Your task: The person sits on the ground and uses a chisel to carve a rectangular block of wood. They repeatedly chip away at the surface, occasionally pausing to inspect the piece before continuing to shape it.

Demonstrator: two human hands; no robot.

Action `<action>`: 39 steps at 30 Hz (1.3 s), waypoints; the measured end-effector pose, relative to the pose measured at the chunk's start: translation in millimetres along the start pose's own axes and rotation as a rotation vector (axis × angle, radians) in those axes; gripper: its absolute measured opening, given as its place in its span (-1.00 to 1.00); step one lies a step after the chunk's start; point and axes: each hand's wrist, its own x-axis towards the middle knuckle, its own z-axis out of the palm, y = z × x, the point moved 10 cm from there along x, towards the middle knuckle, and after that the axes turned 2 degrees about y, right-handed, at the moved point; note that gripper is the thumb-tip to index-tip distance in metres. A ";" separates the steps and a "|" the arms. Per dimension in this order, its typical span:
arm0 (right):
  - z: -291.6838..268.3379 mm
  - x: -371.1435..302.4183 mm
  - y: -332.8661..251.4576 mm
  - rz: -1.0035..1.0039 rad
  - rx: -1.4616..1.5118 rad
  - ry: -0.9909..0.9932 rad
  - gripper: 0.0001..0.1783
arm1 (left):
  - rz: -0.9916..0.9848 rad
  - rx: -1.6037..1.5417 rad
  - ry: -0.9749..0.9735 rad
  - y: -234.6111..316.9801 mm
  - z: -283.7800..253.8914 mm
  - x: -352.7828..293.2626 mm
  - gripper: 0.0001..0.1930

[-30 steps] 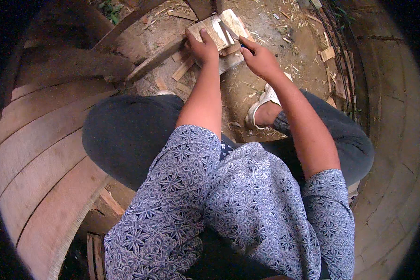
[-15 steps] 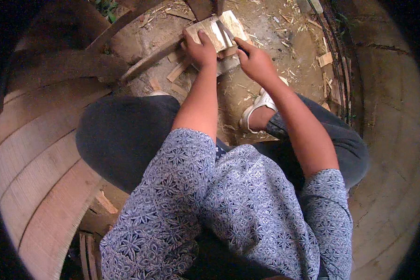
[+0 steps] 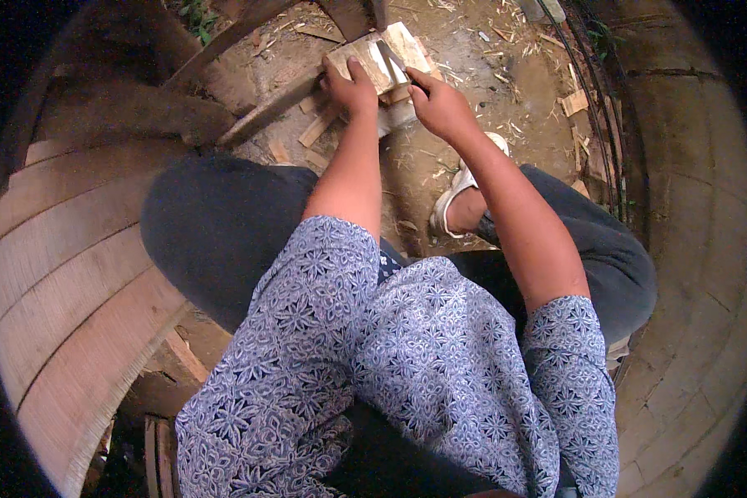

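A pale wooden block [image 3: 366, 55] lies at the top middle, on a low support that is mostly hidden. My left hand [image 3: 353, 89] grips its near left side, thumb on the upper face and fingers partly hidden at the edge. In my right hand [image 3: 443, 106] is a knife [image 3: 393, 56], the fingers wrapped round its dark handle. The blade points up and left and lies along the right side of the block. Just right of the blade is another pale piece of wood [image 3: 407, 47]; whether it is joined to the block I cannot tell.
Wood shavings [image 3: 506, 79] and offcuts [image 3: 318, 127] litter the dirt floor. A wooden beam [image 3: 267, 112] slants in from the left, near curved boards [image 3: 100, 274]. Dark cables [image 3: 591, 91] run along the right. My white shoe [image 3: 450, 197] stands below my right hand.
My right hand and the knife have moved a little to the left, closer to the block. The left hand still holds the block, and the whole view has shifted slightly.
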 end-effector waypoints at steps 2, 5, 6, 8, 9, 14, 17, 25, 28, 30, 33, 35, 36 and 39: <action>-1.0 2.6 -1.2 0.013 -0.018 -0.004 -0.51 | -0.015 -0.035 -0.033 4.3 -0.9 -1.7 -0.35; 4.1 -2.9 3.1 0.058 0.011 0.002 -0.51 | -0.092 -0.016 -0.084 13.6 -5.8 -10.3 -0.35; 6.0 -4.8 3.3 0.071 0.029 0.008 -0.51 | -0.124 0.000 -0.097 17.6 -6.5 -10.1 -0.35; 11.3 -3.1 -6.2 0.035 0.099 0.020 -0.51 | -0.068 -0.028 -0.038 7.9 -6.9 -1.7 -0.35; 13.6 4.1 -8.2 0.027 0.108 0.019 -0.51 | -0.041 -0.038 -0.008 0.2 -7.7 0.6 -0.35; 7.6 23.0 -5.9 -0.070 0.082 0.056 -0.49 | -0.039 -0.110 -0.024 19.7 -2.8 -1.0 -0.37; 4.8 4.5 6.8 -0.014 0.059 -0.019 -0.52 | -0.092 0.042 -0.063 14.7 -3.9 -5.9 -0.35; 8.1 0.4 -1.5 0.012 0.037 -0.046 -0.52 | -0.090 -0.046 -0.076 2.9 1.3 -8.3 -0.32; 3.1 7.7 0.8 0.007 -0.019 -0.058 -0.52 | -0.081 -0.095 -0.091 7.4 3.1 -5.5 -0.33; 7.1 6.7 -2.5 0.023 -0.026 -0.062 -0.51 | -0.095 -0.119 -0.079 1.9 1.2 -7.1 -0.34; 11.0 3.4 -1.5 0.053 0.044 -0.033 -0.51 | -0.111 -0.075 -0.056 -0.1 0.0 -7.0 -0.34; 10.8 5.1 9.4 0.017 0.098 0.003 -0.51 | -0.093 0.045 -0.083 9.9 1.2 -6.0 -0.34; 10.8 6.0 13.7 -0.001 0.128 0.023 -0.51 | -0.050 0.029 -0.043 16.7 -2.0 -3.9 -0.34; 16.1 2.6 1.3 0.036 0.182 -0.042 -0.50 | 0.019 0.034 0.021 9.5 -11.8 0.6 -0.35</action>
